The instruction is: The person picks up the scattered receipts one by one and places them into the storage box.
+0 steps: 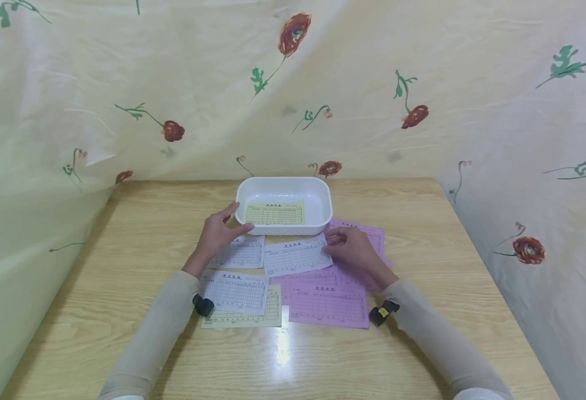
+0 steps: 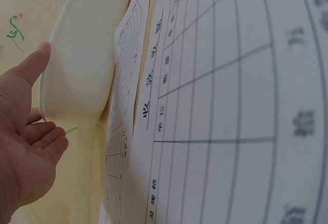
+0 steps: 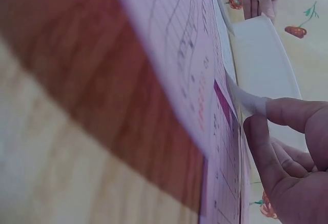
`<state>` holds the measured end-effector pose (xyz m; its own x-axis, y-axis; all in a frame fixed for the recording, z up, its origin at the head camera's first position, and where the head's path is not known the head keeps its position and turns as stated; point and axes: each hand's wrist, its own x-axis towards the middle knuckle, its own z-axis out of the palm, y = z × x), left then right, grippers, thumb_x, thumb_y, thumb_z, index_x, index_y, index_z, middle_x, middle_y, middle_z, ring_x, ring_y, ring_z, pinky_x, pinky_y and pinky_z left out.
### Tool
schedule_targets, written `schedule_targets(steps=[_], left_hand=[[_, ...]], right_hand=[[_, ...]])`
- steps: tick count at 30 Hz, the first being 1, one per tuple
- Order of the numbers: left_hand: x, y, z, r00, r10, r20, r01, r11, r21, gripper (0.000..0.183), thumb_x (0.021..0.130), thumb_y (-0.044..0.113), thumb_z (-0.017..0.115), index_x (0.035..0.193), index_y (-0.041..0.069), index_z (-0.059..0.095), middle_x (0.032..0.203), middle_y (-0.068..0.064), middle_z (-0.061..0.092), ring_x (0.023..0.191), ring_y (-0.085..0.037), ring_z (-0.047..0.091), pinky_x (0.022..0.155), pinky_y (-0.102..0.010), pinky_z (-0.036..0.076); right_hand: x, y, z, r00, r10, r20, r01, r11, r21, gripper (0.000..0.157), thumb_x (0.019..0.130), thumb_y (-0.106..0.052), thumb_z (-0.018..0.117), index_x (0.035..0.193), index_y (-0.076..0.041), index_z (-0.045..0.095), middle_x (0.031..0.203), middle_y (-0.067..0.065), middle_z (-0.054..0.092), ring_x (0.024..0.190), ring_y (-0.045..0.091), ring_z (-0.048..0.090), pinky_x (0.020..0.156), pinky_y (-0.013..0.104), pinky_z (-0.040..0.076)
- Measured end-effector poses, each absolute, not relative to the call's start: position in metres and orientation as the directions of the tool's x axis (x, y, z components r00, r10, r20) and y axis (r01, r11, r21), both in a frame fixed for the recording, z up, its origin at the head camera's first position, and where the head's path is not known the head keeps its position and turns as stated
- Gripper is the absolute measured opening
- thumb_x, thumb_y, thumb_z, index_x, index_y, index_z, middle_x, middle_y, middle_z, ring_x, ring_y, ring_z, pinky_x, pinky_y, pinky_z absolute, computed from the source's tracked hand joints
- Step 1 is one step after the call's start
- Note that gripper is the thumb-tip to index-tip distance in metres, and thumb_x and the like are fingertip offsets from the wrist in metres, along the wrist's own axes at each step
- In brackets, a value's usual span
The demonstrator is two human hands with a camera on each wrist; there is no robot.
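Note:
My left hand (image 1: 216, 233) holds the left corner of a white plastic tray (image 1: 325, 208), its thumb at the near rim and its fingers round the side. Inside the tray lies a pale yellow receipt slip (image 1: 275, 213). Between thumb and fingertips, my right hand (image 1: 350, 248) pinches the right edge of a white receipt slip (image 1: 298, 256) in front of the tray. That edge bends up in the right wrist view, where the fingers (image 3: 289, 114) grip it. Beneath and around the right hand spread several pink slips (image 1: 329, 304).
Two more white slips, one nearer the tray (image 1: 240, 253) and one closer to me (image 1: 235, 291), lie at left. Under the nearer one shows a yellow slip (image 1: 273, 308). A flowered cloth (image 1: 213, 83) hangs behind the wooden table (image 1: 138, 233).

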<state>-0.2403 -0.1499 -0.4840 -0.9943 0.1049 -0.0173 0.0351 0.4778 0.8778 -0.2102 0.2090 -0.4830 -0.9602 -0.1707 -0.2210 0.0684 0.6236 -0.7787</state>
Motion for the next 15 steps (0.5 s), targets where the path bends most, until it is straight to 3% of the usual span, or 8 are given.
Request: schedule_targets(steps=[7,15], left_hand=[[-0.2401,-0.1500,-0.4830,-0.994,0.106,-0.018,0.036,0.486,0.873,0.091,0.084,0.049,0.083,0.157,0.013,0.041,0.166,-0.006,0.031,0.152,-0.034,0.030,0.122,-0.051,0.034],[-0.2401,-0.1510,-0.4836,-0.994,0.109,-0.007,0.049,0.495,0.868,0.091,0.084,0.048,0.083,0.156,0.012,0.041,0.166,-0.006,0.031,0.152,-0.033,0.030,0.122,-0.051,0.034]], right_hand=[[-0.2103,0.2118,-0.4810,-0.954,-0.190,-0.233,0.068,0.619,-0.782,0.046,0.086,-0.016,0.080,0.128,-0.005,0.066,0.108,0.008,0.072,0.100,0.023,0.069,0.089,0.038,0.061],[-0.2099,0.2171,-0.4795,-0.949,-0.256,-0.185,-0.032,0.662,-0.749,0.035,0.088,-0.015,0.078,0.121,-0.005,0.072,0.109,0.009,0.071,0.104,0.026,0.065,0.094,0.042,0.058]])
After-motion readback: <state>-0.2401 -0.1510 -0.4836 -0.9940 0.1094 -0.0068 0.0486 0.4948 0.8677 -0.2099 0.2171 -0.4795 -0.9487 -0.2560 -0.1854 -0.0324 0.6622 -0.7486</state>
